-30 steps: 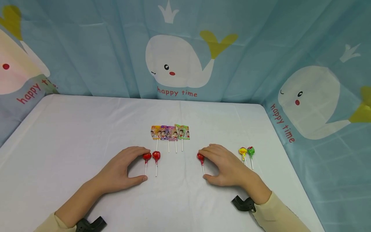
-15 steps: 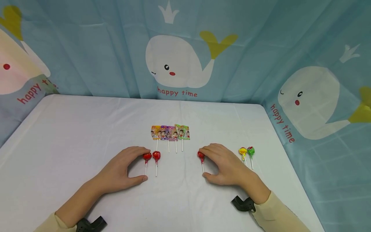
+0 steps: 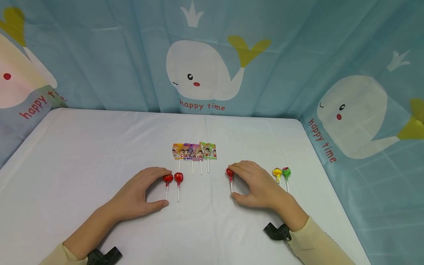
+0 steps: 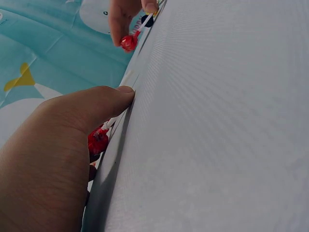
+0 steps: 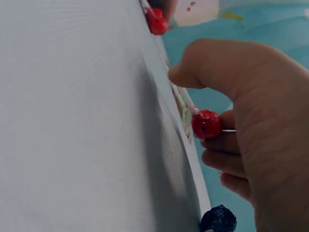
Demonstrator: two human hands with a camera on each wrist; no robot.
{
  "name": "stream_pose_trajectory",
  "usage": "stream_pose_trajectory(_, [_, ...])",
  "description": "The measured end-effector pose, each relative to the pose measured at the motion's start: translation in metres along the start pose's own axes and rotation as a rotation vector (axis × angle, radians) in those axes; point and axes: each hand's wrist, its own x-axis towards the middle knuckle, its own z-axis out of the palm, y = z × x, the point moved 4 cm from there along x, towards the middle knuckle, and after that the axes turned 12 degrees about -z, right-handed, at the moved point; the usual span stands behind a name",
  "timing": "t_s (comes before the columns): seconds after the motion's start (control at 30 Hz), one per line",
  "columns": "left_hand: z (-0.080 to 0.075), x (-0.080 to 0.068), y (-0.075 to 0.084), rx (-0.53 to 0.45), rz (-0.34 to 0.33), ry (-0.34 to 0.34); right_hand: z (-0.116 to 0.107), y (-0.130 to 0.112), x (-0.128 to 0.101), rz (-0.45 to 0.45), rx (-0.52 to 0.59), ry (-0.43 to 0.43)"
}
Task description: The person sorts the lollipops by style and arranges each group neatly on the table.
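In the head view my left hand (image 3: 139, 193) grips a red-wrapped lollipop (image 3: 168, 179) lengthwise, fingertips at the candy head and thumb at the stick's end. A second red lollipop (image 3: 179, 178) lies just right of it, untouched. Farther right, my right hand (image 3: 258, 186) holds another red lollipop (image 3: 230, 172) between curled fingers at the head and the thumb at the stick. The right wrist view shows that lollipop's round head (image 5: 206, 124) against the fingertips. Seen from the left wrist, the left lollipop (image 4: 98, 141) is partly hidden behind the thumb.
Flat-wrapped lollipops (image 3: 194, 151) lie in a row at the middle back. Yellow (image 3: 277, 172) and green (image 3: 286, 172) lollipops lie beyond the right hand. A dark blue wrapped ball (image 5: 218, 220) shows in the right wrist view. A whale-print curtain (image 3: 132, 73) borders the white table (image 3: 99, 147).
My right hand has shifted slightly away from me, towards the back of the table, with its red lollipop. The left hand and the other lollipops stay where they were.
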Motion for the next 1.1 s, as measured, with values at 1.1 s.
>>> stream_pose_trajectory(1.1, [0.0, 0.001, 0.0, 0.008, 0.012, 0.005, -0.003, -0.008, 0.049, -0.081, 0.062, 0.121])
